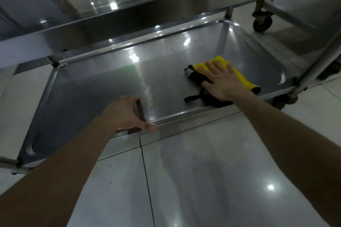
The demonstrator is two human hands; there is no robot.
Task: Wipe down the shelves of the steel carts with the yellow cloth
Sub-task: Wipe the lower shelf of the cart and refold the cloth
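Left hand grips shelf rim; right hand presses yellow cloth.

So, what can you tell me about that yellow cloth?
The cloth is bright yellow and soft-looking, with black fabric showing at its left and near edges, a thin black strap trailing left, and a small white tag at its far-left corner. It lies flat on the right part of the cart's bottom shelf. The right hand presses on it, fingers straight and spread.
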